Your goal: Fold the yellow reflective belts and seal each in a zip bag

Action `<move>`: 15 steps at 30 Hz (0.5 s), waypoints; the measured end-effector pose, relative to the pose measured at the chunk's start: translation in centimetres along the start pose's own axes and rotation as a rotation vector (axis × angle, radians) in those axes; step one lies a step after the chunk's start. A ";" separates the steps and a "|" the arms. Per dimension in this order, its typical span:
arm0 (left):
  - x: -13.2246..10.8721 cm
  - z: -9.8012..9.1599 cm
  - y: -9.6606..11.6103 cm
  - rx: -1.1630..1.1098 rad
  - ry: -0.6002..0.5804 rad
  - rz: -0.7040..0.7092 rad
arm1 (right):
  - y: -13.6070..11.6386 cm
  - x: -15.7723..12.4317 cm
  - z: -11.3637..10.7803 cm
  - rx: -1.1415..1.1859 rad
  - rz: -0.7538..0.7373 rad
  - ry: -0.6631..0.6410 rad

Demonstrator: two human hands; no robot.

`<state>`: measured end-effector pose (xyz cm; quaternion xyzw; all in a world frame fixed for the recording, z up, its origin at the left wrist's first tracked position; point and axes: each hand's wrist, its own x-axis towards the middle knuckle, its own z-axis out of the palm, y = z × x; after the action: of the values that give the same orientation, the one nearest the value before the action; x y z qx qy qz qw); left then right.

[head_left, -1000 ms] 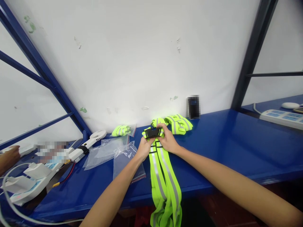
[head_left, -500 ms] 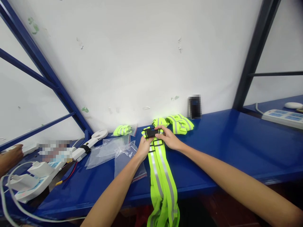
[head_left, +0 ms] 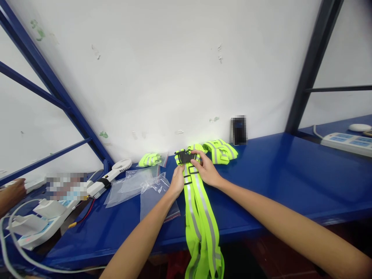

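Note:
A neon-yellow reflective vest [head_left: 203, 205] made of straps with silver stripes hangs from my hands over the table's front edge. At its top is a black plastic buckle [head_left: 187, 157], lying across the straps, with black strap sliders [head_left: 194, 169] just below. My right hand [head_left: 207, 170] pinches the buckle's right end between thumb and fingers. My left hand [head_left: 177, 181] is closed on the straps below the buckle's left end; its fingertips are hidden behind the webbing. Behind lie more folded yellow reflective straps [head_left: 221, 150].
Clear plastic bags [head_left: 155, 193] lie left of my hands, with a bagged yellow bundle [head_left: 149, 159] behind. Farther left are a white handheld fan [head_left: 122, 165], a power strip [head_left: 43, 228] and another person's hand [head_left: 17, 190]. A dark box [head_left: 238, 131] stands against the wall.
The buckle has risen slightly and tilted. My left hand has slid a little down from the buckle onto the straps, while my right hand keeps its pinch.

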<state>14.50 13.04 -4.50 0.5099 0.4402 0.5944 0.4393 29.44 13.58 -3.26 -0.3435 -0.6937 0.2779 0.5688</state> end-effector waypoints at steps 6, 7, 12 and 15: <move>-0.3 0.3 0.4 -0.073 -0.135 -0.027 | -0.4 0.1 0.1 0.198 -0.009 -0.013; -0.3 0.3 0.4 -0.087 -0.151 -0.024 | -0.4 0.2 0.1 0.259 0.000 -0.018; 0.0 0.2 0.2 -0.060 -0.079 0.033 | -0.4 0.4 0.2 0.391 0.094 -0.020; 0.2 0.0 -0.1 -0.023 -0.022 0.075 | -0.4 0.5 0.3 0.488 0.156 -0.066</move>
<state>14.49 13.26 -4.58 0.5276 0.4091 0.6098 0.4271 29.05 13.74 -2.72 -0.2394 -0.5959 0.4909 0.5887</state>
